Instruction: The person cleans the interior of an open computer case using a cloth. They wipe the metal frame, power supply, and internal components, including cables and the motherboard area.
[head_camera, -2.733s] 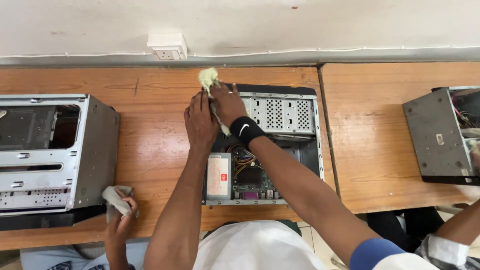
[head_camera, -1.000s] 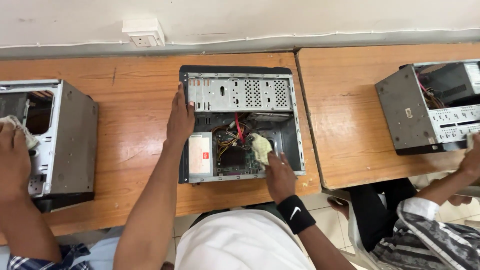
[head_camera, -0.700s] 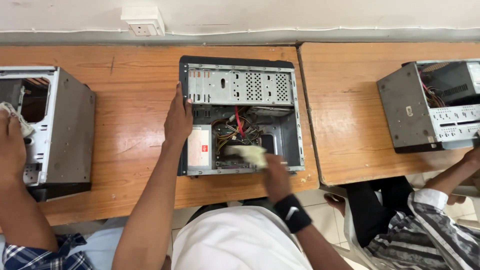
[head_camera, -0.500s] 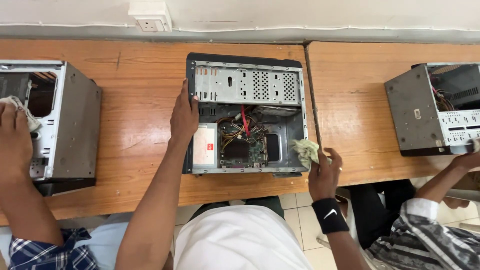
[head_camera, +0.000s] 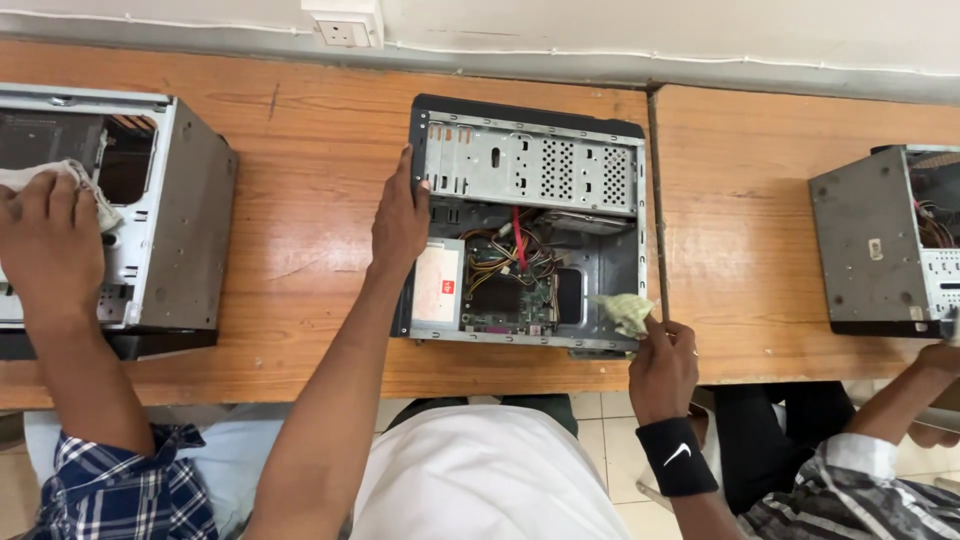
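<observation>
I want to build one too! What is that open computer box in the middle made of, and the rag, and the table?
The open computer case looks like thin sheet metal: dull grey, with punched vent holes and folded edges, and black outer walls. The rag in the right hand seems soft cloth, pale yellowish and crumpled. The table looks like wood or wood-look laminate: orange-brown grain lines, a slight sheen.

i have 1 view only, from the camera on the wearer's head, looking almost straight down past the white-shirted chest onto the wooden desk (head_camera: 300, 260). it faces toward the wall (head_camera: 620, 30) along the top edge, close in at arm's reach, centred on the open computer case (head_camera: 530, 160), with neighbours' cases cut off at both sides.
</observation>
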